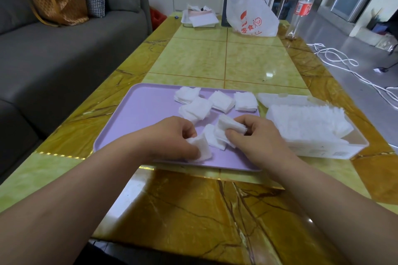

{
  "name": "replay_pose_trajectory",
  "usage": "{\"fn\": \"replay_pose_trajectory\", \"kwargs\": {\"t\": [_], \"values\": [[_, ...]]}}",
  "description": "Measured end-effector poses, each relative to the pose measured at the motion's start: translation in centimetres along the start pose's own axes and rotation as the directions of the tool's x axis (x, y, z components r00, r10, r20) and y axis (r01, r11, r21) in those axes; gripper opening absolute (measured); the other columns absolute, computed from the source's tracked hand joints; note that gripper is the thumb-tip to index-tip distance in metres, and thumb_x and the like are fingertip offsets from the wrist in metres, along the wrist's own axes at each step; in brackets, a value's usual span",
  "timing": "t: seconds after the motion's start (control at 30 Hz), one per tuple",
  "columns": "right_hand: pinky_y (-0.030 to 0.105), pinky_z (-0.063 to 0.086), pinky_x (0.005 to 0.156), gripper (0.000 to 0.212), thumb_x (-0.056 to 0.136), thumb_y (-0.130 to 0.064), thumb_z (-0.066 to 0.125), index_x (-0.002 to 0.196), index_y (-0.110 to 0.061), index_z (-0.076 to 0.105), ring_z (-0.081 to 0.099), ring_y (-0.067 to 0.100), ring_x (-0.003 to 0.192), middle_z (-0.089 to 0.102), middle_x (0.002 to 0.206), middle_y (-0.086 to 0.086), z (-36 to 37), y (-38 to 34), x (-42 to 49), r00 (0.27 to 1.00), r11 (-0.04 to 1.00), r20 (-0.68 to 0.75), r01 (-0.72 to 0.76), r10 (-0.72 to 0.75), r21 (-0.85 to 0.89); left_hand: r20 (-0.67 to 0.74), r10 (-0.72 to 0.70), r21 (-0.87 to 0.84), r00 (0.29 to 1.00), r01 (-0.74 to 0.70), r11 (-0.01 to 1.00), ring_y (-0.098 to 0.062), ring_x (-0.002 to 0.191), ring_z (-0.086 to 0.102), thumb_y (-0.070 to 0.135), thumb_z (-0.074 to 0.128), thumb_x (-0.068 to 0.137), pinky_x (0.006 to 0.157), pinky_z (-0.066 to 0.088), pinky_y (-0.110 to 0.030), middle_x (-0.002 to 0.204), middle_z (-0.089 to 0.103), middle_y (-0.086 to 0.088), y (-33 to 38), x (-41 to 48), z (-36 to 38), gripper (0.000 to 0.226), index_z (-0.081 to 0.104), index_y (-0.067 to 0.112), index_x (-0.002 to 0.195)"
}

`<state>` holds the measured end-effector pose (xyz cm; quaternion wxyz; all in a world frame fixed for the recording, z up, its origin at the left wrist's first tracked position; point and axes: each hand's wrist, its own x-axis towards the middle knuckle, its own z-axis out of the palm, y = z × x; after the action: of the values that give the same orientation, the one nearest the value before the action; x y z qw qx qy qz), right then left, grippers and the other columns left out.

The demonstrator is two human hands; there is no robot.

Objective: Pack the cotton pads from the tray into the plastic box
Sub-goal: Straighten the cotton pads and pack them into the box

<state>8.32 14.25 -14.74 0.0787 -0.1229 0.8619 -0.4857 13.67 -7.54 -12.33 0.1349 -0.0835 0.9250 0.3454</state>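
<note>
The left hand (172,137) pinches a few pads (201,149) with thumb and curled fingers. The right hand (258,135) grips a thicker bunch (231,125) — both are low over the near part of the tray (140,114). More piles (200,105) lie at its far side. The box (327,150) stands just right of the tray on the table (193,211) — a row of pads fills it.

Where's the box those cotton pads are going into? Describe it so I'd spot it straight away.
On the long yellow-green table, look just right of the lilac tray. There sits the plastic box: clear and oblong, and unlike the tray's loose heaps, its cotton pads stand packed in a row.
</note>
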Motion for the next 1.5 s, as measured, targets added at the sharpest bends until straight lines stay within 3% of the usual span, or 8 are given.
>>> {"fn": "replay_pose_trajectory", "kwargs": {"t": [0.33, 0.47, 0.67, 0.87, 1.0, 1.2, 1.4, 1.5], "values": [[0.03, 0.045, 0.057, 0.007, 0.084, -0.013, 0.08, 0.088, -0.017, 0.077, 0.06, 0.014, 0.055, 0.075, 0.067, -0.001, -0.1, -0.3, 0.2, 0.994, 0.973, 0.01, -0.108, 0.108, 0.205, 0.034, 0.179, -0.699, 0.983, -0.104, 0.708, -0.023, 0.091, 0.07, 0.001, 0.071, 0.091, 0.079, 0.055, -0.041, 0.109, 0.076, -0.016, 0.9, 0.0, 0.8, 0.028, 0.067, -0.001, 0.119], [0.024, 0.052, 0.057, 0.02, 0.088, 0.0, 0.072, 0.091, -0.018, 0.081, 0.066, 0.014, 0.068, 0.08, 0.078, 0.004, 0.0, -0.7, 0.1, 0.994, 0.956, 0.072, -0.095, 0.078, 0.279, -0.06, 0.168, -0.63, 0.984, -0.168, 0.758, -0.017, 0.084, 0.068, 0.007, 0.074, 0.091, 0.075, 0.053, -0.035, 0.098, 0.078, -0.012, 1.0, 0.7, 2.1, 0.015, 0.075, 0.006, 0.106], [0.051, 0.06, 0.086, 0.025, 0.098, -0.007, 0.062, 0.104, -0.023, 0.081, 0.073, 0.02, 0.084, 0.081, 0.09, 0.005, -0.3, -0.2, 0.1, 0.986, 0.978, 0.164, -0.036, 0.002, 0.208, -0.157, 0.165, -0.603, 0.974, -0.227, 0.765, -0.007, 0.073, 0.066, 0.008, 0.081, 0.085, 0.065, 0.048, -0.016, 0.085, 0.078, -0.005, 0.9, 1.4, 2.8, 0.012, 0.076, 0.009, 0.096], [0.045, 0.053, 0.067, 0.023, 0.089, -0.01, 0.063, 0.1, -0.017, 0.082, 0.065, 0.022, 0.079, 0.077, 0.095, 0.018, -0.7, -0.8, -0.2, 0.971, 0.955, 0.241, -0.065, -0.007, 0.29, -0.242, 0.145, -0.572, 0.959, -0.262, 0.777, -0.011, 0.072, 0.065, 0.012, 0.085, 0.081, 0.072, 0.051, -0.028, 0.082, 0.077, -0.006, 0.9, 1.7, 3.4, 0.012, 0.074, 0.013, 0.085], [0.028, 0.048, 0.061, 0.014, 0.089, -0.027, 0.079, 0.097, -0.016, 0.08, 0.062, 0.012, 0.065, 0.076, 0.08, 0.007, -0.7, -0.7, -0.4, 0.989, 0.972, 0.145, -0.001, -0.034, 0.234, -0.342, 0.206, -0.316, 0.917, -0.318, 0.894, 0.002, 0.057, 0.052, 0.022, 0.084, 0.08, 0.058, 0.041, -0.011, 0.065, 0.063, 0.021, 1.5, 1.9, 3.5, 0.016, 0.069, 0.021, 0.085], [0.047, 0.062, 0.079, 0.005, 0.1, -0.028, 0.058, 0.1, -0.028, 0.062, 0.072, 0.026, 0.081, 0.073, 0.095, 0.001, -0.1, 0.5, 0.3, 0.986, 0.986, -0.139, -0.067, 0.088, 0.151, -0.242, 0.219, 0.068, 0.945, -0.209, 0.976, -0.009, 0.093, 0.057, 0.034, 0.066, 0.094, 0.095, 0.049, -0.033, 0.141, 0.052, 0.014, 0.7, 3.2, 3.7, 0.047, 0.054, 0.033, 0.139], [0.045, 0.057, 0.085, 0.01, 0.103, -0.034, 0.053, 0.11, -0.028, 0.058, 0.07, 0.022, 0.089, 0.069, 0.097, -0.005, 0.1, 0.6, 0.2, 0.994, 0.998, -0.093, -0.055, 0.057, 0.02, -0.09, 0.164, 0.102, 0.982, -0.155, 0.983, -0.013, 0.095, 0.056, 0.034, 0.066, 0.091, 0.093, 0.049, -0.031, 0.115, 0.057, 0.011, 1.8, 3.6, 3.5, 0.057, 0.049, 0.035, 0.145], [0.045, 0.058, 0.084, 0.005, 0.103, -0.033, 0.054, 0.106, -0.031, 0.057, 0.071, 0.021, 0.085, 0.069, 0.095, -0.005, 0.0, 0.5, 0.2, 0.993, 0.998, -0.098, -0.058, 0.06, 0.02, -0.024, 0.113, 0.046, 0.993, -0.112, 0.993, -0.014, 0.088, 0.064, 0.029, 0.069, 0.085, 0.077, 0.053, -0.029, 0.093, 0.062, 0.013, 1.9, 3.3, 2.9, 0.03, 0.065, 0.032, 0.115]]}}
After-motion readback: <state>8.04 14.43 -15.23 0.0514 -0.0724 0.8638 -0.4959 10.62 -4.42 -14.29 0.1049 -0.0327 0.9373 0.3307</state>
